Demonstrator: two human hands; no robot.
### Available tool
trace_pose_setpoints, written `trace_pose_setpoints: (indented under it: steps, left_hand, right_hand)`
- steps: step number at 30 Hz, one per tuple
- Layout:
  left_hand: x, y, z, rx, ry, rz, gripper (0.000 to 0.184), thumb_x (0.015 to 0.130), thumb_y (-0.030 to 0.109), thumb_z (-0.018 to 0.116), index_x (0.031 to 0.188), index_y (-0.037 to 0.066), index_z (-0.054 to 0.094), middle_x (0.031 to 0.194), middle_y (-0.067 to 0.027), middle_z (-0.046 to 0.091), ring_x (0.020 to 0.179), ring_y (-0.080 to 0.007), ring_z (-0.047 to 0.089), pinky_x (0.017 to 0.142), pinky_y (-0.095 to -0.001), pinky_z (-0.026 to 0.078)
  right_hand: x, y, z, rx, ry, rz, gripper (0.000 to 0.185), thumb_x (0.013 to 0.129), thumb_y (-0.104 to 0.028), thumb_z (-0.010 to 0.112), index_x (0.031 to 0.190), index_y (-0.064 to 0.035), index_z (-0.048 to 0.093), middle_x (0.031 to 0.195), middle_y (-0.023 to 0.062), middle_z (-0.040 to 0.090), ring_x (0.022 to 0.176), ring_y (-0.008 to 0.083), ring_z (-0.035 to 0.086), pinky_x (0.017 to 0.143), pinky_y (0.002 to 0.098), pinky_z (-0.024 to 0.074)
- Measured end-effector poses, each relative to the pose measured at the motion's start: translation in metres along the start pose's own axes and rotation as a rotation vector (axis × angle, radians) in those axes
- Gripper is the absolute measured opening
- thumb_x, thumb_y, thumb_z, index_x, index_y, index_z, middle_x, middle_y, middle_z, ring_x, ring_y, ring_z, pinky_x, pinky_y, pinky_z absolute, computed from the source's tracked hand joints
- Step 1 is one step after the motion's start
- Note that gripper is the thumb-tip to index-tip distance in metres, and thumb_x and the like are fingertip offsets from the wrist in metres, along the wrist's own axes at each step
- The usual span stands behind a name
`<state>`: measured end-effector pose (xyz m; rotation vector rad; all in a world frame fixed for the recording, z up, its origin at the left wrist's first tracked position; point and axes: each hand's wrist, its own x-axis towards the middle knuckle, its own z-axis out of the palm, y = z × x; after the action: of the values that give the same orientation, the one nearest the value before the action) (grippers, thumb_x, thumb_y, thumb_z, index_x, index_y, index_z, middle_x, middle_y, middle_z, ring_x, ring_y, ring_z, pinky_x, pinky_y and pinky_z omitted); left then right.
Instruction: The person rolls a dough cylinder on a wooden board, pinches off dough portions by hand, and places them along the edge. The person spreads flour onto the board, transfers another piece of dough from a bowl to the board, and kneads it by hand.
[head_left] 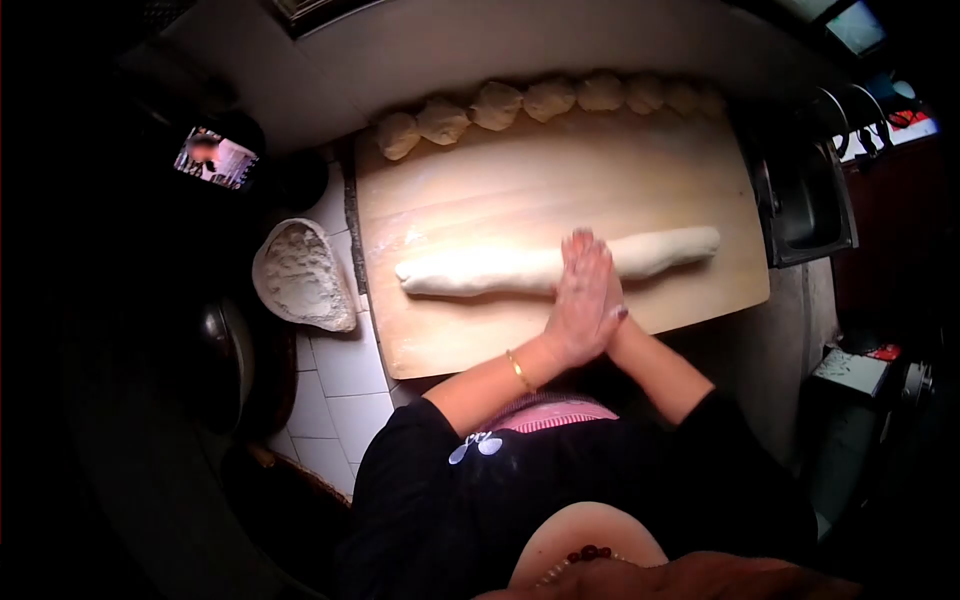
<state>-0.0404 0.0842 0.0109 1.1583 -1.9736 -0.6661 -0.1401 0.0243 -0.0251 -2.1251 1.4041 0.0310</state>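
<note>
A long, thick roll of pale dough (480, 271) lies across the wooden board (480, 190). My left hand (578, 305) and my right hand (615, 300) are pressed together over the middle of the roll, one overlapping the other, with fingers stretched out and pointing away from me. The fingertips rest on the dough, and part of the roll is hidden beneath them. Which hand is on top is hard to tell. Along the board's far edge sit several rough dough lumps (497, 105) in a row.
A bag of flour (303, 275) stands left of the board on white tiles (345, 362). Behind it a lit phone screen (216, 158) shows. A metal sink (812, 205) is at the right. A wall runs behind the board.
</note>
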Motion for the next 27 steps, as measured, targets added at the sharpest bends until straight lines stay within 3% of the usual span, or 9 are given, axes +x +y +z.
trace_pose_setpoints:
  steps: [2,5,8,15,17,19,21,24,27]
  left_hand:
    - [-0.021,0.002,0.005,-0.128,-0.104,-0.046,0.079,0.087,0.028,0.055,0.146,-0.009,0.018,0.152,-0.0316,0.018,0.145,-0.0449,0.011,0.118,-0.0528,0.006]
    - [-0.044,-0.010,0.003,-0.174,-0.203,-0.080,0.080,0.085,0.020,0.059,0.147,-0.008,0.017,0.152,-0.0305,0.019,0.145,-0.0423,0.015,0.118,-0.0522,0.009]
    - [-0.028,-0.019,0.009,-0.117,-0.163,-0.115,0.081,0.084,0.014,0.059,0.148,-0.009,0.014,0.153,-0.0296,0.019,0.144,-0.0425,0.017,0.118,-0.0512,0.010]
    - [0.089,-0.099,0.007,0.185,0.072,-0.311,0.080,0.090,0.029,0.058,0.148,-0.008,0.016,0.153,-0.0295,0.019,0.143,-0.0426,0.020,0.118,-0.0472,0.017]
    - [0.119,-0.123,0.001,0.280,0.131,-0.347,0.075,0.093,0.033,0.052,0.148,-0.006,0.018,0.154,-0.0278,0.019,0.143,-0.0402,0.020,0.118,-0.0480,0.016]
    - [0.129,-0.118,-0.007,0.390,0.043,-0.414,0.071,0.096,0.037,0.047,0.147,-0.004,0.021,0.154,-0.0262,0.021,0.144,-0.0380,0.021,0.117,-0.0489,0.016]
    - [0.130,-0.099,-0.013,0.509,-0.200,-0.517,0.067,0.098,0.041,0.042,0.146,-0.003,0.026,0.154,-0.0246,0.023,0.144,-0.0359,0.022,0.117,-0.0501,0.015]
    - [0.078,-0.072,-0.010,0.565,-0.327,-0.261,0.062,0.098,0.040,0.042,0.145,0.000,0.033,0.148,-0.0214,0.038,0.138,-0.0356,0.034,0.114,-0.0528,0.021]
    - [0.019,-0.026,-0.006,0.572,-0.254,-0.213,0.065,0.092,0.030,0.053,0.144,-0.002,0.032,0.148,-0.0223,0.037,0.138,-0.0383,0.035,0.112,-0.0576,0.019]
  right_hand:
    - [-0.061,0.017,0.045,0.797,0.180,-0.142,0.058,0.094,-0.034,0.046,0.142,-0.0017,0.038,0.147,0.0178,0.038,0.136,0.0316,0.035,0.113,0.0454,0.0290]
    - [-0.116,0.033,0.007,0.000,0.218,-0.492,0.061,0.081,-0.015,0.061,0.137,0.0036,0.044,0.141,0.0270,0.042,0.132,0.0422,0.040,0.112,0.0478,0.0315]
    - [-0.091,0.047,-0.008,0.170,0.309,-0.555,0.065,0.075,-0.006,0.066,0.136,0.0023,0.045,0.137,0.0246,0.047,0.127,0.0410,0.046,0.107,0.0465,0.0382]
    - [0.047,0.076,-0.052,0.014,0.447,-0.377,0.058,0.086,-0.023,0.061,0.136,0.0008,0.045,0.139,0.0195,0.048,0.130,0.0361,0.044,0.110,0.0442,0.0349]
    - [0.080,0.082,-0.070,-0.109,0.667,-0.386,0.058,0.090,-0.030,0.058,0.137,-0.0001,0.045,0.139,0.0182,0.048,0.133,0.0337,0.041,0.113,0.0464,0.0296]
    - [0.098,0.079,-0.074,-0.177,0.711,-0.178,0.060,0.091,-0.036,0.055,0.139,-0.0025,0.043,0.140,0.0184,0.048,0.134,0.0327,0.040,0.113,0.0490,0.0263]
    - [0.088,0.079,-0.073,-0.223,0.596,-0.061,0.062,0.091,-0.040,0.054,0.142,-0.0054,0.041,0.141,0.0185,0.047,0.135,0.0325,0.038,0.113,0.0518,0.0237]
    - [0.016,0.069,-0.064,-0.289,0.297,-0.094,0.067,0.090,-0.044,0.055,0.145,-0.0103,0.037,0.143,0.0186,0.043,0.137,0.0346,0.035,0.112,0.0566,0.0221]
    - [-0.061,0.072,-0.045,-0.329,0.312,-0.209,0.074,0.084,-0.044,0.062,0.146,-0.0136,0.036,0.146,0.0192,0.039,0.138,0.0392,0.032,0.110,0.0601,0.0227]
